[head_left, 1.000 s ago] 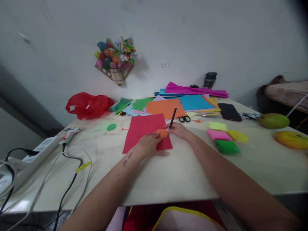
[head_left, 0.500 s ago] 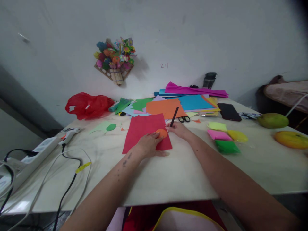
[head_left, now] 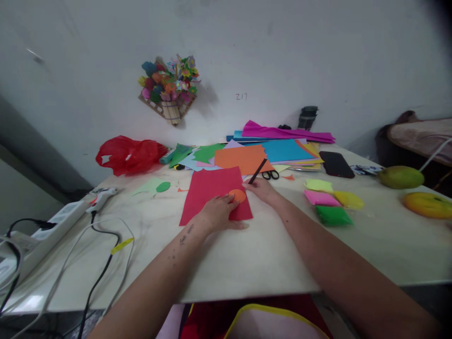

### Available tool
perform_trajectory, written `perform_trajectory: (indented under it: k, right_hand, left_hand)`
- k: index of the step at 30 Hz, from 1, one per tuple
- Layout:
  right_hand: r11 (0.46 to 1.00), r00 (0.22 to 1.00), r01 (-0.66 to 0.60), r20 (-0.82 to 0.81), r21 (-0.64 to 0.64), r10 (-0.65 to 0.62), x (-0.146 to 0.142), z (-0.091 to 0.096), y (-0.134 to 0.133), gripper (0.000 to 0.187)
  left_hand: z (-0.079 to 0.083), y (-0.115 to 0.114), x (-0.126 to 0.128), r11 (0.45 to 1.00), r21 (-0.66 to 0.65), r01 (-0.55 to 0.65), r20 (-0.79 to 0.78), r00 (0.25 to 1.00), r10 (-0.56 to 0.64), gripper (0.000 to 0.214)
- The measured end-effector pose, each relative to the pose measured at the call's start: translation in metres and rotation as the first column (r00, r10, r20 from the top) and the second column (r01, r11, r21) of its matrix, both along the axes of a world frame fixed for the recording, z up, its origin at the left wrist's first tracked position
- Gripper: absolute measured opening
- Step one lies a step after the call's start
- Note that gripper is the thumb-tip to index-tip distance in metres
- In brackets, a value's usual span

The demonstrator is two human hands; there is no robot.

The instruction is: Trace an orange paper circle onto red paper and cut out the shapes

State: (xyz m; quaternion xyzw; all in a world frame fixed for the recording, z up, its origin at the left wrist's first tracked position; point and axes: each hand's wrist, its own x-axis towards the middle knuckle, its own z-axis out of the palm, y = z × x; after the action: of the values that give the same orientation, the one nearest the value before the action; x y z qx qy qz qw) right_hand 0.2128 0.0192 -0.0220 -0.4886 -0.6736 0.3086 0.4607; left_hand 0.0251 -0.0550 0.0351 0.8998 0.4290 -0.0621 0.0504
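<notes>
A red paper sheet (head_left: pixel 208 190) lies on the table in front of me. My left hand (head_left: pixel 217 213) rests flat on its lower right part, fingers pressing a small orange round piece (head_left: pixel 237 195) onto the sheet. My right hand (head_left: pixel 262 190) is closed on a dark pen (head_left: pixel 257 171), whose tip meets the paper at the orange piece's right edge. The pen leans away to the upper right.
A stack of coloured paper sheets (head_left: pixel 268 150), black scissors (head_left: pixel 270 174) and a black phone (head_left: pixel 336 164) lie behind. Small coloured packets (head_left: pixel 332 202) sit to the right, with two mangoes (head_left: pixel 413 188) beyond. A red plastic bag (head_left: pixel 127 153), power strip (head_left: pixel 52 226) and cables are left.
The pen has tilted further to the right and lower as my right hand shifted slightly along the orange piece's edge. My left hand has stayed in place.
</notes>
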Motion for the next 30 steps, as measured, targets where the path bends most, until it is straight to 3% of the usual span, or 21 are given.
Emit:
perform_trajectory:
  k: [5, 11, 20, 30]
  right_hand:
    - [0.994, 0.998, 0.058, -0.018, 0.096, -0.056, -0.001, 0.011, -0.007, 0.03]
    - [0.977, 0.985, -0.17, -0.048, -0.129, 0.165, -0.007, 0.012, -0.016, 0.032]
    - [0.966, 0.974, -0.22, 0.013, -0.137, 0.224, -0.006, 0.013, -0.017, 0.027]
    - [0.949, 0.961, -0.262, 0.04, -0.177, 0.273, -0.007, 0.022, -0.025, 0.023]
  left_hand:
    - [0.002, -0.001, 0.001, 1.0, 0.008, 0.013, -0.011, 1.0, -0.013, 0.084]
    - [0.002, 0.0, 0.001, 1.0, 0.004, 0.013, 0.0, 1.0, -0.013, 0.08]
    - [-0.014, 0.019, -0.01, 0.993, 0.111, -0.046, 0.118, 0.992, 0.033, 0.053]
    - [-0.016, 0.023, -0.017, 0.998, 0.024, -0.06, 0.195, 0.979, 0.054, 0.07]
